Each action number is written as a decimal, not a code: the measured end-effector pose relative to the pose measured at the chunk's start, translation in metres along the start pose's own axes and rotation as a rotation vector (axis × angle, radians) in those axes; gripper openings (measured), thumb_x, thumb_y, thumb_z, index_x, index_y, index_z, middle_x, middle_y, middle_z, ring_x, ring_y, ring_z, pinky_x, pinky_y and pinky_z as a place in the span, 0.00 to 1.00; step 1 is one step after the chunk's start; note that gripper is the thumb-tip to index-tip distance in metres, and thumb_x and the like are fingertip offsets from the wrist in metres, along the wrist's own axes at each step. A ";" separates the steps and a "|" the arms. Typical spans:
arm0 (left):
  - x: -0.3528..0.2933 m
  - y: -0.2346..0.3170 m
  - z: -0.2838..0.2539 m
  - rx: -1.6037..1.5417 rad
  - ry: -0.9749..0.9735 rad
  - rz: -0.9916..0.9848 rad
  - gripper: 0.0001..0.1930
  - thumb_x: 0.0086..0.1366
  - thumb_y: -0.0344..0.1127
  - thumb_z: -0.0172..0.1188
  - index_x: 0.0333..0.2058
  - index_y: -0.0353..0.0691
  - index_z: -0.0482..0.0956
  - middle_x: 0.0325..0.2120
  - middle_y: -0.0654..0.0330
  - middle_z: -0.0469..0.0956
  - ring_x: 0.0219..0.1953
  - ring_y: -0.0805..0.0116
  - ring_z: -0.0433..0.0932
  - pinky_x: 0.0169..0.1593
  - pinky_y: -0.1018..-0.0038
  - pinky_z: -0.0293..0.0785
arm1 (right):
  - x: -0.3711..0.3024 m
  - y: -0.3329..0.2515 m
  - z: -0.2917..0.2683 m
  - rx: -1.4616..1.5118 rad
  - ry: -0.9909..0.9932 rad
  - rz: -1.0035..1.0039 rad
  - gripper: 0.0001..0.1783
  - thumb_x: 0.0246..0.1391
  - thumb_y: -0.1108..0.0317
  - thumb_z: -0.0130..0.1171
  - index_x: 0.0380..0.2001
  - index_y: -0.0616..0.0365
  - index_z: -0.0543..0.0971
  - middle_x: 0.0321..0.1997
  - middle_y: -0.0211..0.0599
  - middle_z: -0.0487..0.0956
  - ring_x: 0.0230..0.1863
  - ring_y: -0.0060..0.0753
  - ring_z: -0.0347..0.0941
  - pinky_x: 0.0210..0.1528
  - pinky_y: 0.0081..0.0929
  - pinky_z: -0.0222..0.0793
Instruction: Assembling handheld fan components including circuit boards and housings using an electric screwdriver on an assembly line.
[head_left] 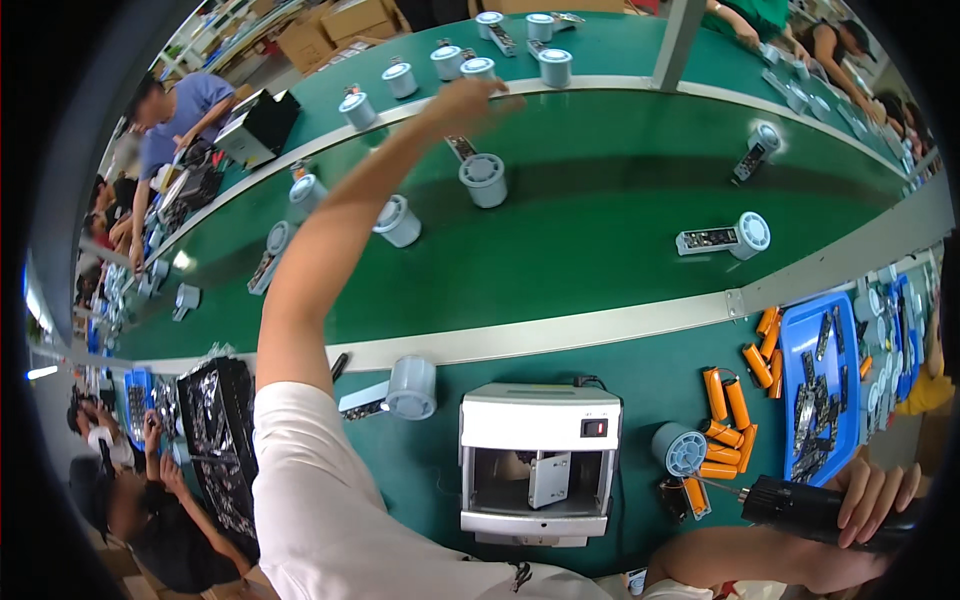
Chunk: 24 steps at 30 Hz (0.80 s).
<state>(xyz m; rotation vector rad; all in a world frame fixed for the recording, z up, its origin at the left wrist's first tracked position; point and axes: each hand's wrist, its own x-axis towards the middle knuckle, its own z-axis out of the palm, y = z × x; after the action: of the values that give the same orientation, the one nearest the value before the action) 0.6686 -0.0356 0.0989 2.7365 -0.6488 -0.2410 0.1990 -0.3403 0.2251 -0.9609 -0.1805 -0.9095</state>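
My left arm stretches across the green conveyor belt (600,170). My left hand (470,105) is at the belt's far rail, just in front of a light-blue round fan-like unit (478,69). Its fingers are smeared, and whether they grip that unit cannot be seen. At the lower right, my right hand (870,500) is closed around a black electric screwdriver (785,505). The screwdriver's bit points left toward another light-blue unit (680,448) with a vented round face. By that unit's lower end are a small circuit board and an orange cylindrical battery (695,497).
A white screw feeder (540,415) stands before me. More orange batteries (738,402) lie beside a blue tray (850,400) of circuit boards. Another unit (411,388) rests left of the feeder, near a black crate (215,440). Several units sit on the belt; other people work around it.
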 end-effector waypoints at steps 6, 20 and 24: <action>-0.103 0.057 0.048 0.204 0.042 -0.206 0.33 0.63 0.55 0.63 0.59 0.40 0.72 0.60 0.33 0.65 0.60 0.36 0.70 0.59 0.52 0.74 | -0.005 -0.016 -0.008 0.037 -0.045 -0.012 0.17 0.54 0.59 0.55 0.37 0.57 0.62 0.19 0.26 0.64 0.14 0.17 0.59 0.25 0.15 0.59; -0.346 0.052 -0.065 -0.034 0.283 0.236 0.17 0.44 0.26 0.67 0.37 0.45 0.82 0.42 0.51 0.78 0.48 0.50 0.77 0.54 0.60 0.73 | -0.004 -0.040 -0.025 0.242 -0.179 0.030 0.25 0.55 0.44 0.45 0.35 0.59 0.62 0.20 0.31 0.62 0.17 0.22 0.57 0.26 0.22 0.56; -0.453 0.061 -0.070 -0.223 0.023 0.105 0.13 0.39 0.17 0.68 0.24 0.41 0.85 0.44 0.56 0.78 0.49 0.55 0.79 0.52 0.64 0.76 | -0.005 -0.038 -0.027 0.246 -0.181 0.030 0.25 0.55 0.44 0.44 0.35 0.59 0.62 0.20 0.31 0.62 0.17 0.23 0.57 0.26 0.21 0.56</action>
<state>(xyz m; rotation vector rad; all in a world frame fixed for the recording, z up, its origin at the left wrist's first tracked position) 0.2603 0.1404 0.2253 2.4818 -0.7110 -0.2411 0.1615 -0.3674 0.2310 -0.8133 -0.4214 -0.7526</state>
